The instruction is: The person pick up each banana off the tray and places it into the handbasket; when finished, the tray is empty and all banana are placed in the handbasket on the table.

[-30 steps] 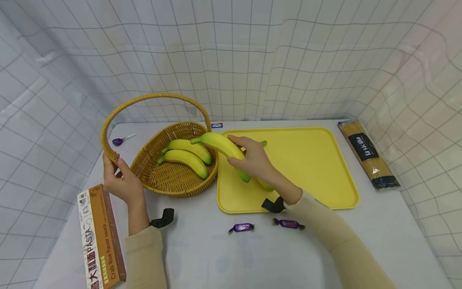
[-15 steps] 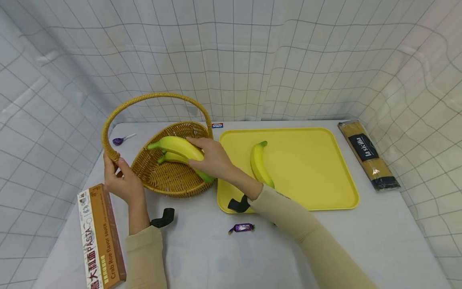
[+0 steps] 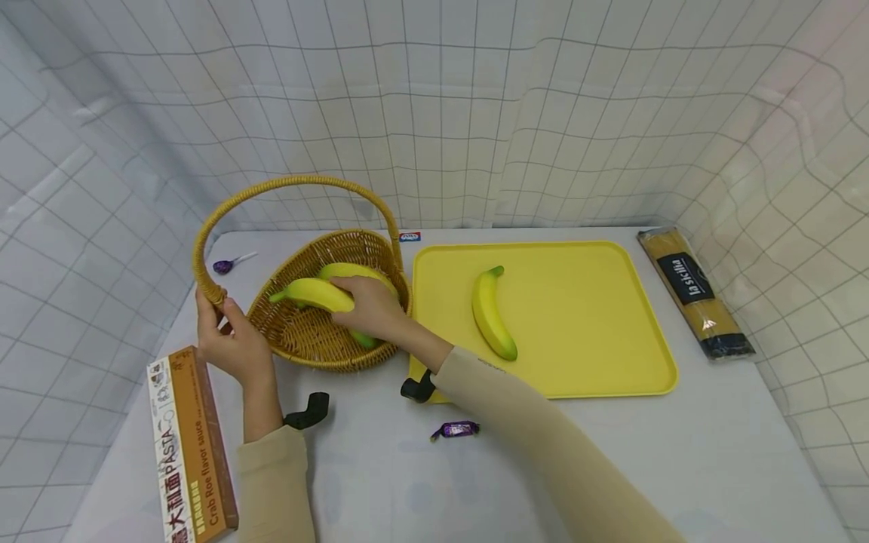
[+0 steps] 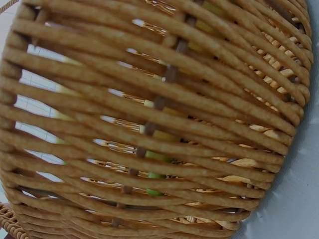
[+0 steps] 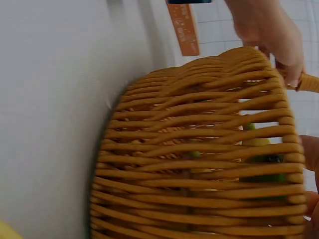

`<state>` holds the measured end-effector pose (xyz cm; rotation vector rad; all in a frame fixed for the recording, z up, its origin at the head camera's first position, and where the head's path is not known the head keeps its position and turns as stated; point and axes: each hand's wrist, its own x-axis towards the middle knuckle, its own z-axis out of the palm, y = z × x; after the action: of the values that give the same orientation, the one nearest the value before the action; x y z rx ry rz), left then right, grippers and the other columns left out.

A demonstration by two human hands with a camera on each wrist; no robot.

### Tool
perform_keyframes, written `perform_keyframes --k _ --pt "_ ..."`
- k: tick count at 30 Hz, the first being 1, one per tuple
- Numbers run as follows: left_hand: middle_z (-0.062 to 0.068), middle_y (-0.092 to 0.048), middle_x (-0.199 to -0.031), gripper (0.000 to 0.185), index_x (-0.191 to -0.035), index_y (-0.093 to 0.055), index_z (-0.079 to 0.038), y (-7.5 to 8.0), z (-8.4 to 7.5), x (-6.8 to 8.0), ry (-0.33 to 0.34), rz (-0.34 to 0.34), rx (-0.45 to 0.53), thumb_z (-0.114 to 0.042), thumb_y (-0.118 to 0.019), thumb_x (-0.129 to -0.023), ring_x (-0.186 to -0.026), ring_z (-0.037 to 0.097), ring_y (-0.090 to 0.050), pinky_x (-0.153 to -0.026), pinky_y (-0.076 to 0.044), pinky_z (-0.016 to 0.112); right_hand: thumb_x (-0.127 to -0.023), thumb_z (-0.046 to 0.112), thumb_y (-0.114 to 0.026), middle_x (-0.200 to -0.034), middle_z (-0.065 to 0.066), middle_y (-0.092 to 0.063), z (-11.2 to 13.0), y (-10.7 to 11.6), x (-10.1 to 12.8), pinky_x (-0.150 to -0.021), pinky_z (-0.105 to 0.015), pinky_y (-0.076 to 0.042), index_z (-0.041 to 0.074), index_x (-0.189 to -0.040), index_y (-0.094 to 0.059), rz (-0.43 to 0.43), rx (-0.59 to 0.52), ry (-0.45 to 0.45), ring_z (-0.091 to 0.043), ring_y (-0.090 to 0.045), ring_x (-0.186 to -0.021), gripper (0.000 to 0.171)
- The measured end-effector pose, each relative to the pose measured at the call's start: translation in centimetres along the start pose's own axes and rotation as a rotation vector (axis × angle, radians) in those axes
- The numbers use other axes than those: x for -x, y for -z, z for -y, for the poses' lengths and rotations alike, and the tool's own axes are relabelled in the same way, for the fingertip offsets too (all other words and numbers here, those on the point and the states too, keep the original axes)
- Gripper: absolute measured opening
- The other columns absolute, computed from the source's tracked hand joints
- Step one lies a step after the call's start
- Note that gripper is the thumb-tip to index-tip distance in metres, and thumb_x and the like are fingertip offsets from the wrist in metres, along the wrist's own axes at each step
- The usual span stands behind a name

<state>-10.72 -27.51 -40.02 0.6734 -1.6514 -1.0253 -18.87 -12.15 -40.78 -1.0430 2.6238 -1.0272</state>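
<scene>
Right hand [image 3: 370, 305] is grasping a yellow green-tipped banana [image 3: 312, 294] and lowering it into the oval woven wicker basket [image 3: 326, 354], atop another banana already lying there. Left hand [image 3: 227, 343] is gripping the base of the basket's arched handle [image 3: 207, 290], steadying it. One lone banana [image 3: 492, 313] is waiting on the yellow plastic tray [image 3: 611, 332], so the work looks mostly done. Everything is sitting on a white table [image 3: 713, 445] enclosed by gridded white cloth [image 3: 475, 113].
</scene>
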Motion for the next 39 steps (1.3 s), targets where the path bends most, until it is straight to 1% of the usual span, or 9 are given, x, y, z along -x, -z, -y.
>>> perform_keyframes --k 7,12,14,19,25,28,32,35,39 --pt "0.011 -0.071 -0.114 0.034 -0.13 -0.064 -0.014 0.0 0.3 0.1 -0.002 -0.003 0.007 -0.012 -0.052 -0.099 -0.094 0.0 -0.059 -0.075 -0.044 0.012 -0.086 0.025 -0.07 -0.119 -0.001 -0.069 -0.4 -1.1 -0.2 -0.068 -0.018 -0.039 0.012 -0.141 -0.053 0.059 0.05 -0.036 -0.009 -0.053 -0.08 0.059" --pt "0.011 -0.071 -0.115 0.034 -0.132 -0.063 -0.013 0.1 0.2 0.0 -0.004 0.001 0.007 -0.012 -0.052 -0.099 -0.098 0.007 -0.062 -0.076 -0.044 0.012 -0.087 0.026 -0.071 -0.127 0.0 -0.066 -0.4 -1.2 -0.2 -0.07 -0.019 -0.039 0.014 -0.141 -0.054 0.073 0.059 -0.065 -0.009 -0.054 -0.083 0.058" --pt "0.011 -0.071 -0.115 0.034 -0.132 -0.063 -0.013 0.1 -0.1 0.0 -0.004 0.0 0.01 -0.012 -0.052 -0.099 -0.099 0.008 -0.062 -0.076 -0.044 0.012 -0.087 0.027 -0.071 -0.13 0.0 -0.065 -0.4 -1.3 -0.2 -0.071 -0.019 -0.04 0.015 -0.14 -0.055 0.076 0.059 -0.077 -0.009 -0.056 -0.087 0.057" --pt "0.012 -0.071 -0.114 0.033 -0.13 -0.064 -0.013 0.2 -0.2 0.0 -0.005 -0.003 0.009 -0.012 -0.052 -0.099 -0.095 0.001 -0.059 -0.076 -0.043 0.011 -0.087 0.028 -0.071 -0.133 0.0 -0.063 -0.3 -1.5 -0.1 -0.079 -0.023 -0.045 0.015 -0.14 -0.055 0.07 0.075 -0.092 -0.012 -0.06 -0.104 0.057" --pt "0.009 -0.071 -0.114 0.034 -0.131 -0.063 -0.016 -0.2 2.1 -0.7 0.001 -0.005 -0.002 -0.014 -0.053 -0.099 -0.093 -0.002 -0.058 -0.075 -0.044 0.012 -0.086 0.03 -0.071 -0.132 0.001 -0.064 -0.3 -1.6 -0.2 -0.075 -0.025 -0.045 0.016 -0.14 -0.056 0.069 0.114 -0.093 -0.016 -0.057 -0.105 0.057" --pt "0.006 -0.072 -0.113 0.033 -0.131 -0.063 -0.02 -0.2 3.0 -0.9 -0.01 0.004 0.002 -0.018 -0.053 -0.1 -0.094 -0.002 -0.058 -0.075 -0.044 0.012 -0.087 0.031 -0.071 -0.13 -0.001 -0.064 -0.3 -1.7 -0.4 -0.077 -0.027 -0.047 0.016 -0.139 -0.056 0.084 0.159 -0.085 -0.018 -0.058 -0.107 0.056" --pt "0.005 -0.072 -0.113 0.034 -0.132 -0.062 -0.022 -0.1 3.4 -0.9 -0.05 0.014 0.008 -0.02 -0.053 -0.1 -0.094 -0.003 -0.059 -0.074 -0.045 0.012 -0.087 0.033 -0.071 -0.129 -0.003 -0.061 0.0 -1.7 -0.6 -0.08 -0.03 -0.049 0.018 -0.139 -0.057 0.109 0.225 -0.095 -0.021 -0.057 -0.113 0.055" --pt "0.005 -0.072 -0.114 0.035 -0.133 -0.061 -0.022 -0.1 3.4 -0.8 -0.074 0.021 0.012 -0.022 -0.052 -0.1 -0.096 -0.002 -0.06 -0.075 -0.046 0.013 -0.087 0.034 -0.071 -0.13 -0.003 -0.059 0.1 -1.8 -0.7 -0.075 -0.029 -0.048 0.021 -0.138 -0.057 0.115 0.253 -0.118 -0.021 -0.056 -0.111 0.054" --pt "0.005 -0.072 -0.114 0.034 -0.133 -0.061 -0.025 -0.2 3.3 -0.7 -0.06 0.021 0.018 -0.023 -0.052 -0.1 -0.097 0.0 -0.06 -0.076 -0.046 0.013 -0.087 0.035 -0.07 -0.129 -0.003 -0.058 0.1 -2.0 -0.7 -0.069 -0.029 -0.047 0.023 -0.137 -0.058 0.11 0.28 -0.137 -0.02 -0.055 -0.109 0.053"
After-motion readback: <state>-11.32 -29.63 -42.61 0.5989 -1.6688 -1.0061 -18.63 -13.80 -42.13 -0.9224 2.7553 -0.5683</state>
